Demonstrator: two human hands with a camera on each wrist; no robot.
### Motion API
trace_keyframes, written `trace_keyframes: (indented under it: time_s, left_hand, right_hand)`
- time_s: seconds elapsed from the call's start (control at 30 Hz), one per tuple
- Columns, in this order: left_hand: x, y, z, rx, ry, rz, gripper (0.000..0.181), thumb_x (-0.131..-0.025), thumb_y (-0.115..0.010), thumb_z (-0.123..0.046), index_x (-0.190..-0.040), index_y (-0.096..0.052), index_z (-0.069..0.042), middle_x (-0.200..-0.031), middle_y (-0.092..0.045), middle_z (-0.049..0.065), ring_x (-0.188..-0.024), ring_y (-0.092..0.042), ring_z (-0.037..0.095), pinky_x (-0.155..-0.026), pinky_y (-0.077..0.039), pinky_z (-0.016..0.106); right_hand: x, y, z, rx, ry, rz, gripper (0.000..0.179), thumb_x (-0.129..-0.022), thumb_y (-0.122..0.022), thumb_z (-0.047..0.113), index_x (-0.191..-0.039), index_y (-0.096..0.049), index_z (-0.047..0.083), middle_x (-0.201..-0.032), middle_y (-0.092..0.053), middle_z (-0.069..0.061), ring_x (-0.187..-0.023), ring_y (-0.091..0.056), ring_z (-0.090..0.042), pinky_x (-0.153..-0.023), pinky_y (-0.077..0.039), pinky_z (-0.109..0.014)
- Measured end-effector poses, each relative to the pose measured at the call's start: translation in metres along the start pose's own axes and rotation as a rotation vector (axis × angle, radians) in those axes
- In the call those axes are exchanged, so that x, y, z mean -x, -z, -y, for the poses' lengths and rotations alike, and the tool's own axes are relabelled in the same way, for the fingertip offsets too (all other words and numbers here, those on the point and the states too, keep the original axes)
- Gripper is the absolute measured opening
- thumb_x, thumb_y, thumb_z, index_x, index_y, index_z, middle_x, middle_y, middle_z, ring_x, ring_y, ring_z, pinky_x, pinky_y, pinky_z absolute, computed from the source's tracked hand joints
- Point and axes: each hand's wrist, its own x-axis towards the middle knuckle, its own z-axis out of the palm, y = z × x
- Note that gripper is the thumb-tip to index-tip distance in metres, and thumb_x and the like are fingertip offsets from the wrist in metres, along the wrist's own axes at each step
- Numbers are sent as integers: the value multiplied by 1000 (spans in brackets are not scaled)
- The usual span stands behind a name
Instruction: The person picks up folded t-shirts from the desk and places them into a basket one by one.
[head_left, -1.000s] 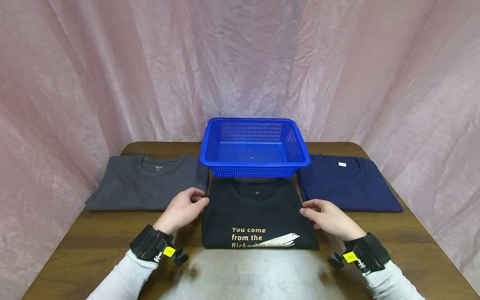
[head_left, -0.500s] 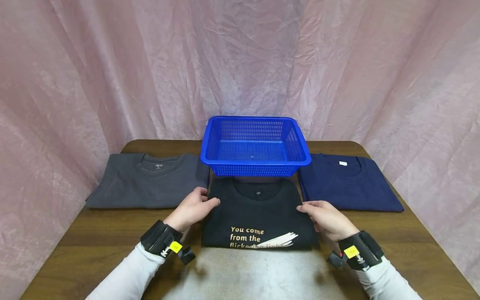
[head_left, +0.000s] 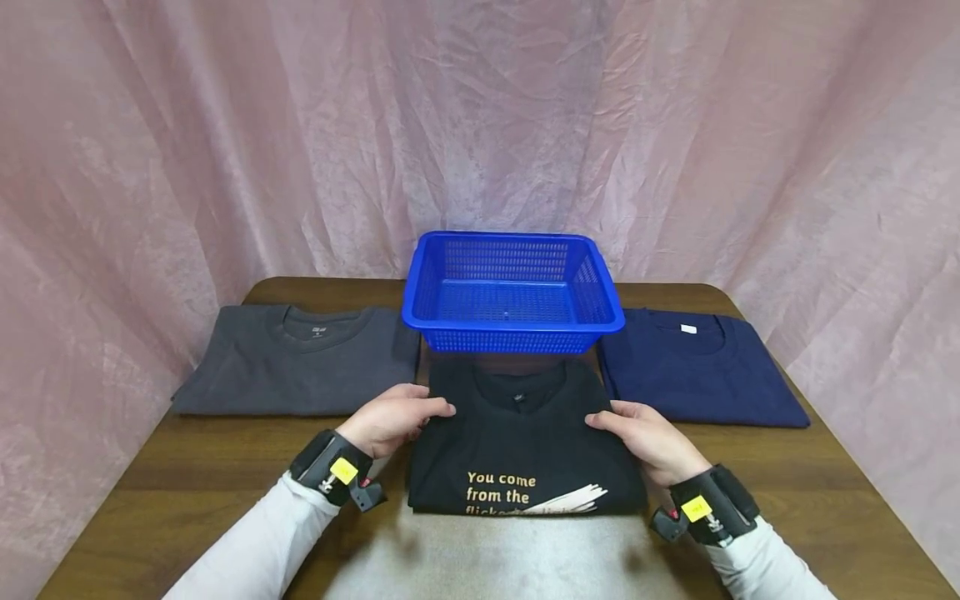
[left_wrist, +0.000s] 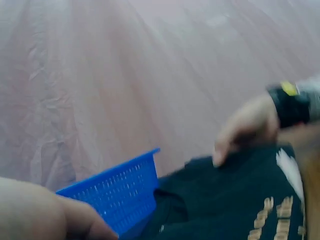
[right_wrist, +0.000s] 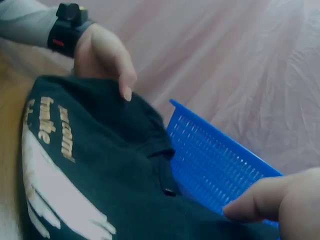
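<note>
A folded black T-shirt (head_left: pixel 525 446) with gold lettering and a white brush-stroke print is between my two hands. My left hand (head_left: pixel 393 419) grips its left side, thumb on top and the other fingers underneath. On the opposite side my right hand (head_left: pixel 651 437) holds it the same way. In the right wrist view the T-shirt (right_wrist: pixel 115 150) sags between the hands and appears lifted off the table. The fingers under the cloth are hidden. Just beyond the collar stands a blue plastic basket (head_left: pixel 510 342) with nothing inside.
A folded dark grey T-shirt (head_left: pixel 300 375) lies at the left, a folded navy T-shirt (head_left: pixel 697 375) at the right. All rest on a brown wooden table (head_left: pixel 150 492). Pink curtains (head_left: pixel 502 117) hang behind and at both sides.
Both hands have moved inward from the sides of the black T-shirt and taken hold of it. The shirt has come up slightly and shifted nearer to me.
</note>
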Motion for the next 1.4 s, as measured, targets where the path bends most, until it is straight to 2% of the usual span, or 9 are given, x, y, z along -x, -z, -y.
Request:
trace_keyframes:
  time_s: [0.1, 0.17, 0.3, 0.37, 0.6, 0.77, 1.07, 1.23, 1.4]
  left_hand:
    - [1, 0, 2, 6, -18, 48, 29, -96, -61, -11, -118, -53, 5, -96, -69, 13, -83, -66, 23, -70, -57, 30]
    - [1, 1, 4, 47, -19, 92, 39, -96, -57, -8, -130, -44, 6, -110, -67, 19, -96, -65, 29, -77, -58, 38]
    - [3, 8, 10, 140, -3, 161, 45, -95, -50, 1, -138, -35, 2, -118, -63, 21, -102, -62, 33, -78, -57, 45]
    - [4, 13, 14, 197, -5, 196, 48, -95, -46, 6, -141, -32, 1, -122, -61, 22, -104, -61, 34, -79, -56, 48]
    - [16, 19, 21, 388, -72, 273, 55, -97, -40, 15, -148, -24, 0, -131, -54, 24, -112, -55, 38, -85, -53, 51]
    - [27, 19, 5, 410, -136, 282, 52, -98, -41, 14, -146, -27, 0, -127, -58, 22, -110, -57, 38, -83, -54, 52]
    - [36, 23, -15, 477, -211, 385, 48, -101, -34, 13, -146, -25, 0, -134, -52, 22, -119, -50, 38, -91, -50, 51]
    - [35, 24, -23, 489, -203, 431, 41, -105, -31, 6, -144, -30, -5, -130, -56, 20, -115, -53, 37, -88, -51, 54]
    - [32, 26, -30, 515, -189, 416, 41, -107, -31, 2, -147, -29, -10, -128, -57, 19, -113, -54, 36, -86, -51, 54]
  right_hand:
    - [1, 0, 0, -22, 10, 32, 72, -99, -60, 16, -148, -16, -14, -116, -64, -20, -101, -63, -32, -81, -57, -39]
    - [1, 2, 0, -65, 14, 98, 66, -100, -57, 13, -147, -18, -13, -120, -62, -22, -106, -60, -34, -85, -55, -41]
    - [1, 9, -3, -129, 21, 252, 53, -103, -49, 3, -145, -19, -12, -126, -58, -24, -112, -55, -39, -89, -52, -45]
    - [2, 12, -5, -131, 33, 284, 52, -103, -46, -2, -145, -18, -12, -127, -57, -25, -112, -54, -41, -89, -52, -46]
    - [13, 13, -2, -114, 91, 212, 55, -101, -49, -5, -148, -19, -8, -127, -57, -26, -109, -55, -43, -85, -53, -48]
    - [25, 12, 15, -98, 139, 179, 56, -101, -51, -3, -148, -22, -6, -126, -59, -21, -109, -56, -42, -84, -54, -45]
    - [38, 9, 39, -150, 177, 190, 48, -102, -51, -1, -144, -29, -5, -119, -63, -22, -104, -59, -41, -80, -56, -45]
    - [39, 13, 49, -189, 189, 206, 41, -104, -48, -1, -142, -32, -4, -118, -64, -22, -104, -59, -40, -79, -56, -45]
    - [37, 14, 60, -248, 166, 202, 44, -106, -45, 1, -146, -28, 0, -123, -62, -19, -109, -57, -38, -83, -54, -46]
